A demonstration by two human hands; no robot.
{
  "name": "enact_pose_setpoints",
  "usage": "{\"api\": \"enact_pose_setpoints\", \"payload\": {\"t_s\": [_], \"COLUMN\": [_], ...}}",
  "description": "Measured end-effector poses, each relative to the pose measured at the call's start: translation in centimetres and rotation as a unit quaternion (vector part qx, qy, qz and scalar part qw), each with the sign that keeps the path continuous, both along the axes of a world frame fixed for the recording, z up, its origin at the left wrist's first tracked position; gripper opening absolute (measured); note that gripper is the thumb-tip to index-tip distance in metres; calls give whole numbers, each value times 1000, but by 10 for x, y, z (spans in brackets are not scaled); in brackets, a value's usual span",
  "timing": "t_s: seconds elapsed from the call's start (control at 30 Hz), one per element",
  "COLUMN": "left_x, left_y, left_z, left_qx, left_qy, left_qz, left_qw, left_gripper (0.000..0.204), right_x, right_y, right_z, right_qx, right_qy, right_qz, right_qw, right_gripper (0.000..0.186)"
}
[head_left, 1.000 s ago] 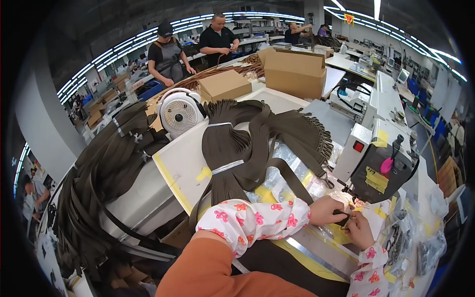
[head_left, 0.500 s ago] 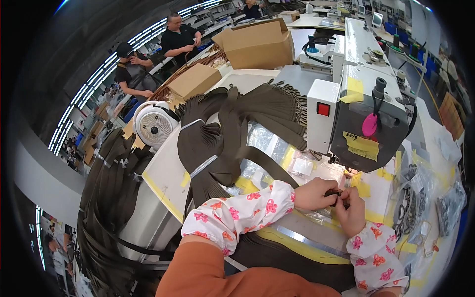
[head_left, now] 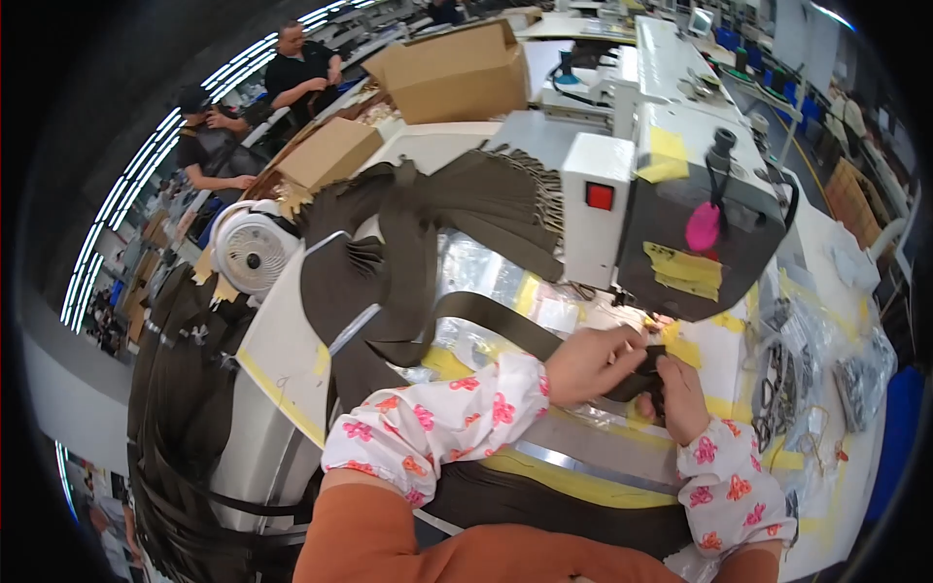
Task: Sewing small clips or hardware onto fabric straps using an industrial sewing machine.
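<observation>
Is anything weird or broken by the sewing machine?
Nothing looks spilled. Yellow tape on the sewing machine looks odd: it's stuck on crookedly. The dark strap between left hand and right hand is too hidden to judge.

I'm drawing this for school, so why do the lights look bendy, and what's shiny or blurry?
Head view: the fisheye lens bends the ceiling lights near the rim; head view: a bright glow shows under the sewing machine, and clear plastic glints; head view: the held dark strap looks slightly soft.
</observation>
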State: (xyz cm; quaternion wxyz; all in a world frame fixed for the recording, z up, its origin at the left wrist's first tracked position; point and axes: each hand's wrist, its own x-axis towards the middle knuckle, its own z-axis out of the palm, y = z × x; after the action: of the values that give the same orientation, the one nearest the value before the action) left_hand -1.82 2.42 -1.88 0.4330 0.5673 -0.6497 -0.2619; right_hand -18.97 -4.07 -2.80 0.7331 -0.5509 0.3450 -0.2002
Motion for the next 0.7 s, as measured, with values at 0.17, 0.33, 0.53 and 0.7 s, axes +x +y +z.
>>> {"api": "enact_pose_setpoints", "payload": {"t_s": [0.17,0.33,0.53,0.7], "left_x": [11,6,1,-6], "left_y": [-1,-4,-1,2], "left_z": [-2,-3,4,1], "left_qx": [68,51,-204,-214], "left_qy": [61,60,-383,-454], "left_qz": [-31,20,-63,-43], "left_qw": [995,997,898,864], "left_gripper": [14,13,31,36], "right_x": [14,15,10,13], "right_y": [-2,-6,-3,2], "right_z": [8,3,-6,-2], "right_qx": [-47,-44,8,38], "right_qy": [32,-4,-36,-57], "right_qz": [68,36,3,-39], "right_qw": [996,998,999,997], "right_gripper": [28,29,30,26]}}
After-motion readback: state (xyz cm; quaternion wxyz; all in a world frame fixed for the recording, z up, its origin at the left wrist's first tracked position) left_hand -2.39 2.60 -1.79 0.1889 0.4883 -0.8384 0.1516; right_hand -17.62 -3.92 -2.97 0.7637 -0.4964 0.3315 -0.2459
